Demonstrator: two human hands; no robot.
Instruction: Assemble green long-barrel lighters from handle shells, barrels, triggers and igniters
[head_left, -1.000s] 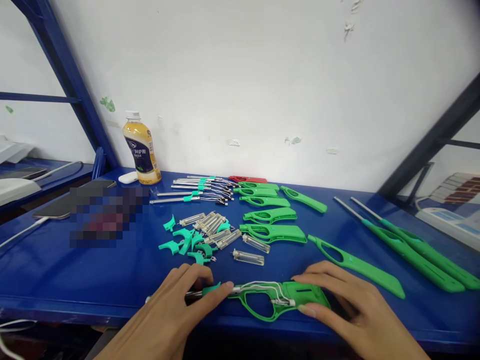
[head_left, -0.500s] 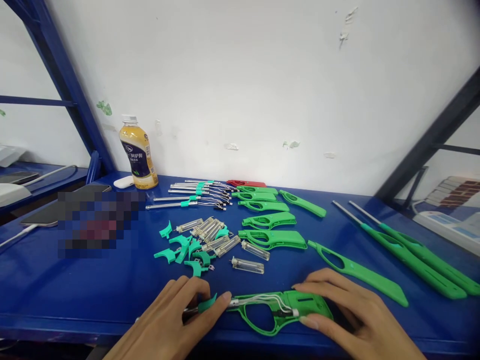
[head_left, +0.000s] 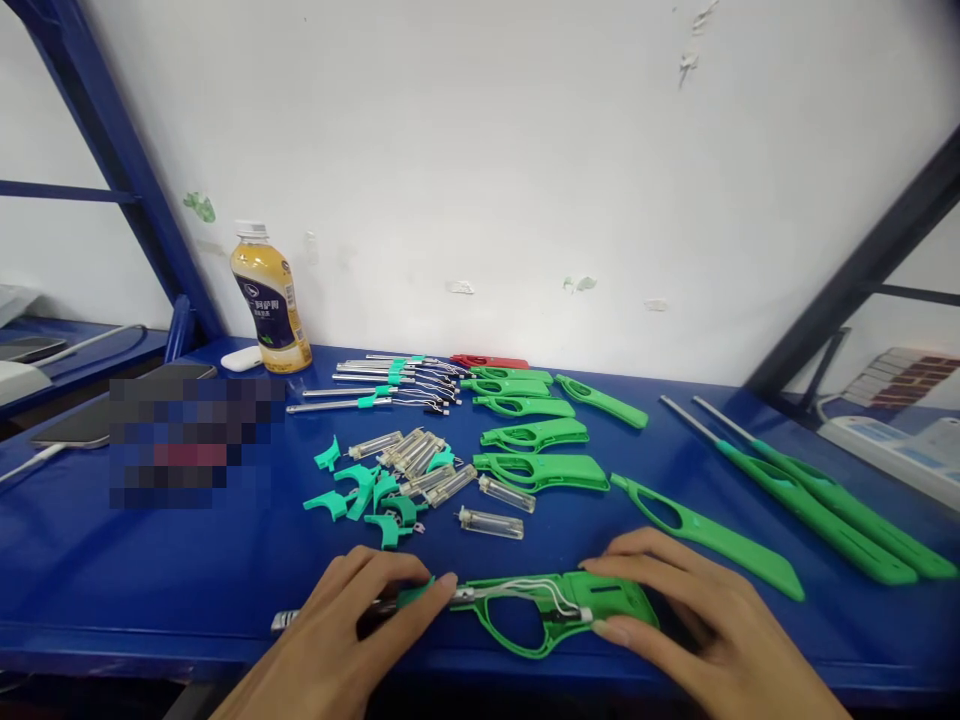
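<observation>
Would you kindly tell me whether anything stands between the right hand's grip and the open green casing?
Nothing visible does: the right hand holds the green casing directly at its wide end. The clear cartridges lie farther back on the blue table.

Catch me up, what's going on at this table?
A person's left hand holds a metal tube at the narrow end of an open green shell; the right hand holds the shell's wide end. White wires run from the tube along the shell. Behind, on the blue table, lie clear canisters, teal pieces and more green shells.
</observation>
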